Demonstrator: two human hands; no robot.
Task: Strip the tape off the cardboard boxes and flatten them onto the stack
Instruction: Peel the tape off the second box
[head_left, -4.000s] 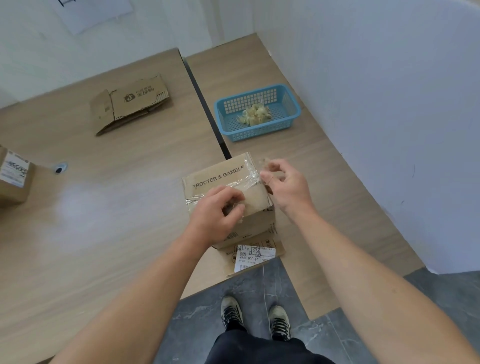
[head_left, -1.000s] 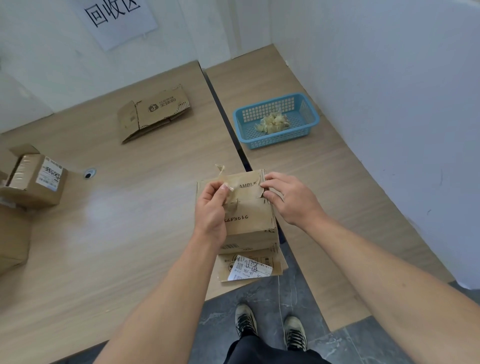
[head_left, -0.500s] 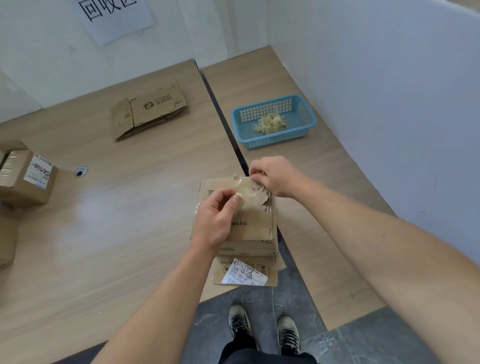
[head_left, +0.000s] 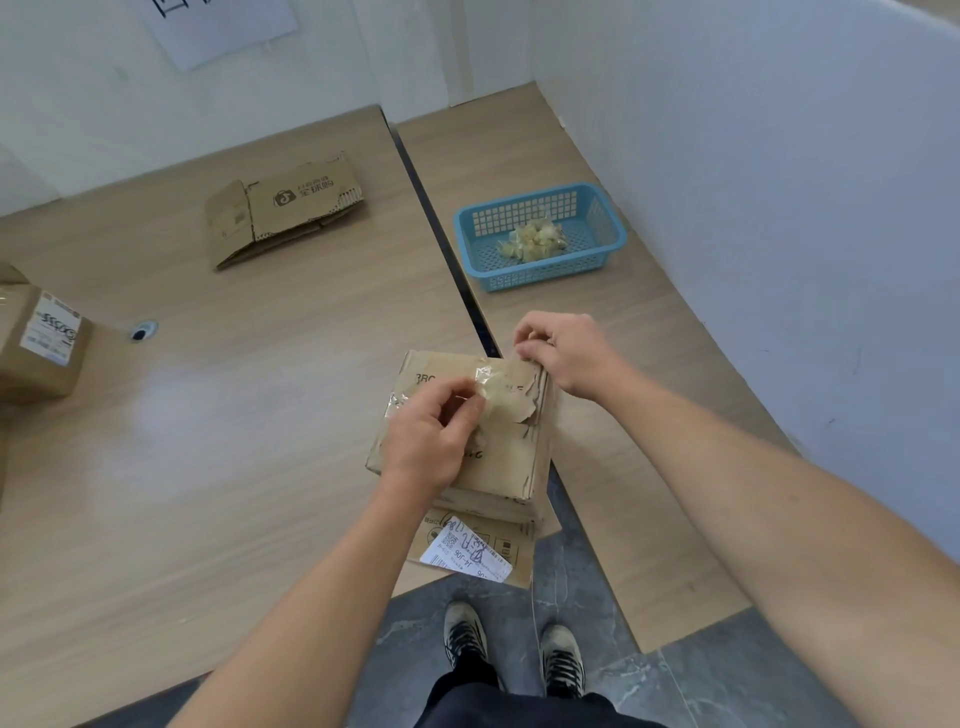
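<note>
A small brown cardboard box (head_left: 511, 457) stands at the near edge of the table, over the gap between the two tabletops. Clear tape (head_left: 485, 375) with torn brown paper stuck to it crosses its top. My left hand (head_left: 428, 441) lies on the box top and pinches the tape between thumb and fingers. My right hand (head_left: 563, 351) is at the far right corner of the box, fingers curled and pinching the tape's end there. A flattened box (head_left: 283, 208) lies far back on the left tabletop.
A blue plastic basket (head_left: 613, 236) holding crumpled tape scraps sits on the right tabletop near the white wall. An unopened box with a label (head_left: 39, 345) stands at the left edge. A loose flap with a white shipping label (head_left: 470, 553) juts out under the worked box.
My right hand has gone from the box top to its far right corner with the tape's end. More tape and torn paper has lifted off the top. My left hand stays put.
</note>
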